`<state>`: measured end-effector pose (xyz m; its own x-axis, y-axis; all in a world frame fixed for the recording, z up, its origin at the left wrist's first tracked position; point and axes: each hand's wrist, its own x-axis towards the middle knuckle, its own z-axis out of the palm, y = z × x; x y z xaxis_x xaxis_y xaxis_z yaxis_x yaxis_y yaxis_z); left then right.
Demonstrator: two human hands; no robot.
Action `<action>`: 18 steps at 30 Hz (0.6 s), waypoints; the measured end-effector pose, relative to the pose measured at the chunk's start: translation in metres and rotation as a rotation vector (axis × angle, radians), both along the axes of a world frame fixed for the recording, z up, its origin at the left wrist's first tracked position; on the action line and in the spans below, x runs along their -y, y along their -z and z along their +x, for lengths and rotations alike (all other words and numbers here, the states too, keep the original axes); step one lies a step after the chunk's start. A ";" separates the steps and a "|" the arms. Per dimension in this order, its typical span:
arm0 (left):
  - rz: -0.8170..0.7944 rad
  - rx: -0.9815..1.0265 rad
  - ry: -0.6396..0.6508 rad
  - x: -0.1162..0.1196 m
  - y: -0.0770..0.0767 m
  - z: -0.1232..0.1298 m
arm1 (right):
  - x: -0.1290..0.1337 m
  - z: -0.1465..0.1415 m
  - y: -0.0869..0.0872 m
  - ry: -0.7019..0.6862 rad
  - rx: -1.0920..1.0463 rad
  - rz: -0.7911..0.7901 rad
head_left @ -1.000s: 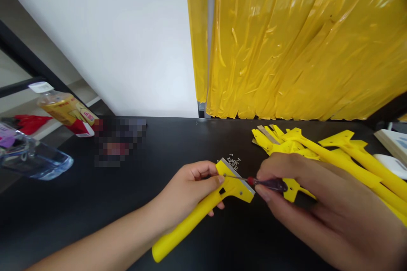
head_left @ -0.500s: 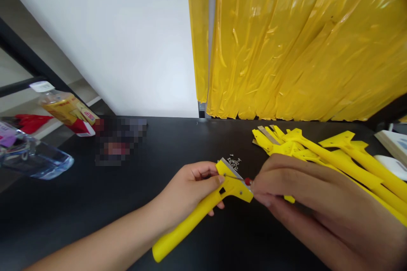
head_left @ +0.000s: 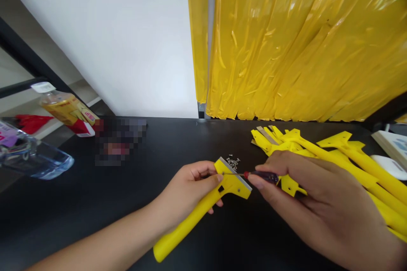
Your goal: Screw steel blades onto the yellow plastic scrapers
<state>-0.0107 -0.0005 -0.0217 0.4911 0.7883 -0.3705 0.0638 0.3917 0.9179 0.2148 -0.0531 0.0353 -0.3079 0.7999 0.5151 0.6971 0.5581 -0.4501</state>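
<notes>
My left hand is closed round the neck of a yellow scraper, its thumb on the head beside one screw. A metal blade strip runs along the head's far edge. My right hand pinches a small screwdriver with a dark handle and a red collar. The screwdriver's thin shaft lies across the scraper head, its tip at the screw near my left thumb. A second screw shows in the head's right end. Just beyond the blade edge lies a little heap of small screws.
More yellow scrapers are piled at the right. A white mouse-like object lies beyond them. Two bottles, one with a yellow label and one clear, stand at the left. Yellow plastic sheeting hangs behind the black table.
My right hand has opened its grip somewhat and rolled over, so the screwdriver handle now shows. The screwdriver tip stays at the same screw. My left hand and the scraper have barely shifted.
</notes>
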 end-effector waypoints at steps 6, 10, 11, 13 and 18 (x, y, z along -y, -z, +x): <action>0.002 0.039 -0.035 -0.002 0.000 0.000 | -0.002 -0.001 0.005 -0.119 0.030 -0.029; 0.034 0.014 -0.019 -0.004 0.000 -0.002 | -0.003 0.000 -0.002 -0.231 0.127 -0.049; 0.039 0.002 -0.006 -0.005 -0.001 -0.003 | -0.002 0.000 -0.004 -0.237 0.145 -0.034; 0.053 -0.020 0.026 -0.006 -0.002 -0.004 | -0.002 0.002 -0.006 -0.223 0.172 0.000; 0.078 -0.048 0.047 -0.008 -0.006 -0.008 | 0.000 0.002 -0.004 -0.169 0.222 0.130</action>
